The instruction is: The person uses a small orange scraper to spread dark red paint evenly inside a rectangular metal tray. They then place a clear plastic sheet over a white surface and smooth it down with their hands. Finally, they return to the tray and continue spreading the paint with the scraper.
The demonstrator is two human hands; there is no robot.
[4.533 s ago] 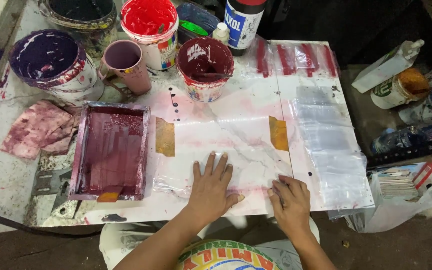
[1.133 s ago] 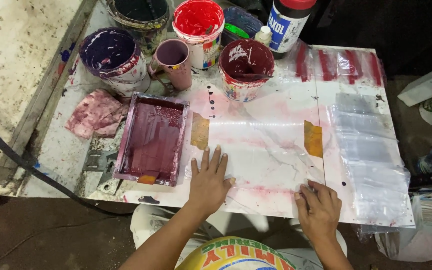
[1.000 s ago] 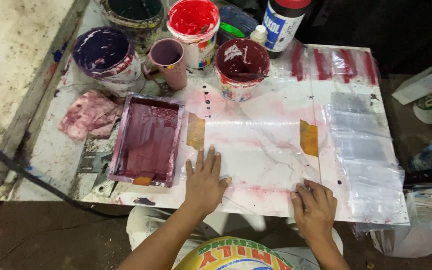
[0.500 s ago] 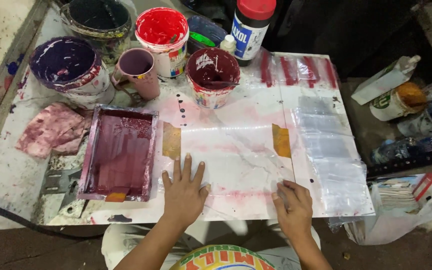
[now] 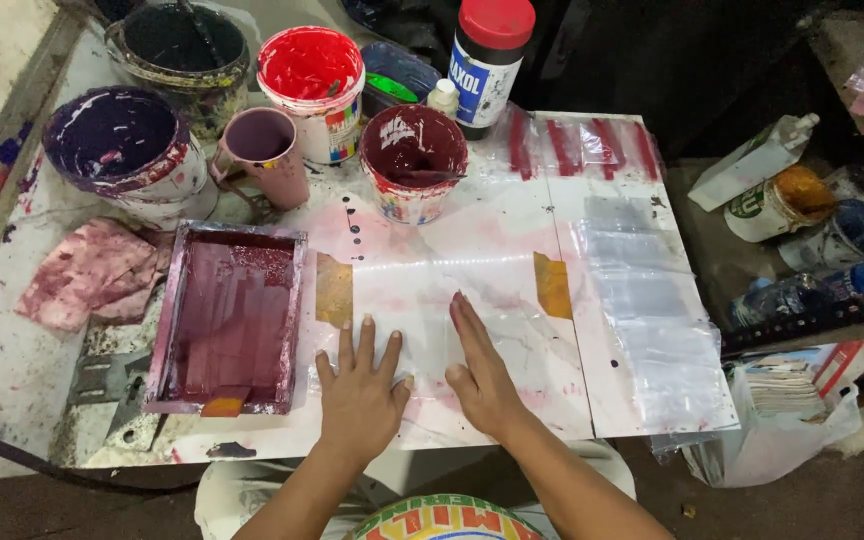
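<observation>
My left hand lies flat, fingers spread, on a clear plastic sheet taped to the white board with two brown tape pieces. My right hand rests flat on the same sheet just to the right, fingers together and pointing away. Neither hand holds anything. A maroon-stained framed screen sits directly left of my left hand.
Paint tubs stand along the far edge: dark purple, black, red, maroon, plus a mauve mug and a red-capped bottle. A stained rag lies left. Clear bags lie right. Bottles crowd a side shelf.
My right hand has slid left from the sheet's near right corner to the middle, beside my left hand. The view shifted; my left hand stays flat on the sheet.
</observation>
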